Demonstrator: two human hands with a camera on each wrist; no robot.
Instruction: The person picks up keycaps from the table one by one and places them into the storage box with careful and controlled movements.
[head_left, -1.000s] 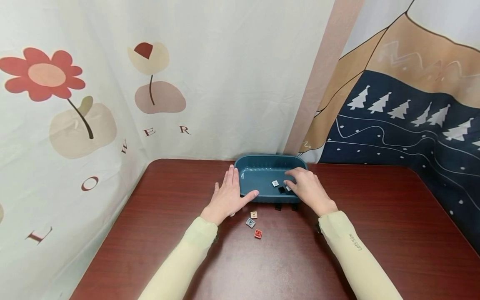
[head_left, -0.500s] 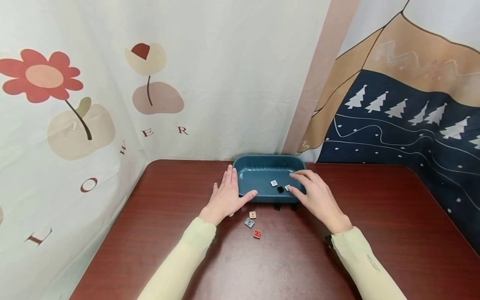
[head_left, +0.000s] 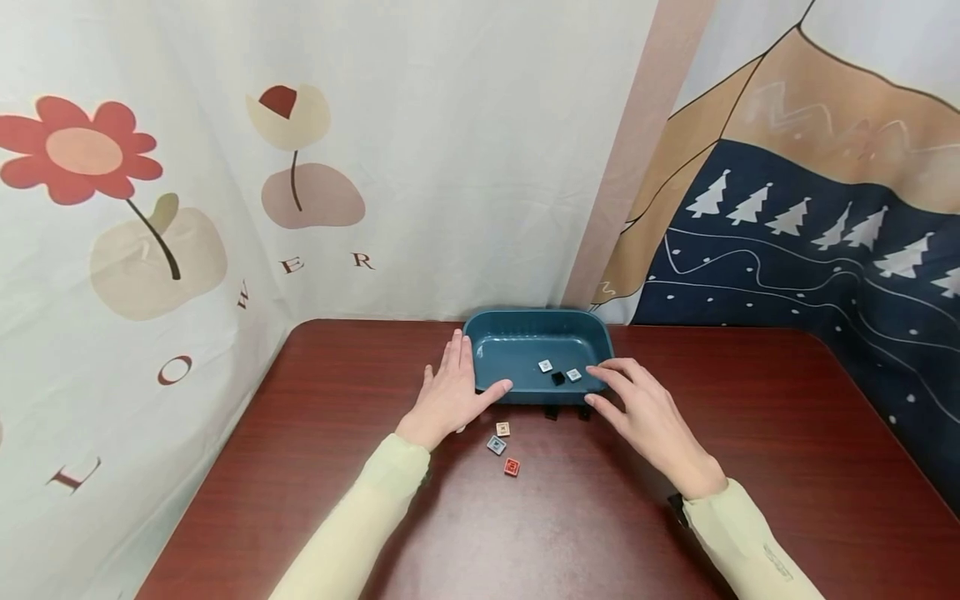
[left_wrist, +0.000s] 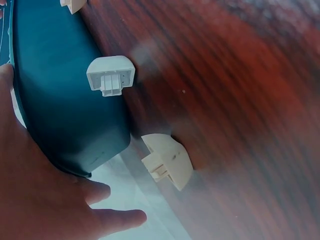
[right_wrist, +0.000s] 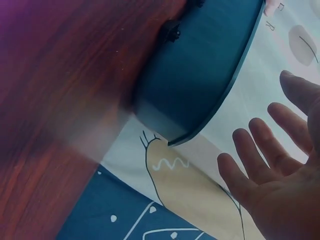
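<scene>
A blue-green plastic tray (head_left: 498,375) stands at the table's back edge. Inside it lie a white keycap (head_left: 545,366), a black keycap (head_left: 558,378) and another white keycap (head_left: 573,375). My left hand (head_left: 444,400) rests against the tray's left side, fingers straight, thumb along the front rim. Off the tray's front right corner hovers my right hand (head_left: 656,421), its fingers spread and holding nothing. In front of the tray are a beige keycap (head_left: 503,428), a grey-blue keycap (head_left: 497,445) and a red keycap (head_left: 512,467).
Black keycaps (right_wrist: 170,31) lie against the tray's front wall. Near the left wrist a cream keycap (left_wrist: 172,160) rests on its side on the dark red table (head_left: 600,517). A printed curtain (head_left: 465,167) hangs right behind the tray.
My right hand has drawn back from over the tray toward the right and nearer to me, its fingers spreading. The white keycap by its fingertips now lies uncovered. The left hand stays put.
</scene>
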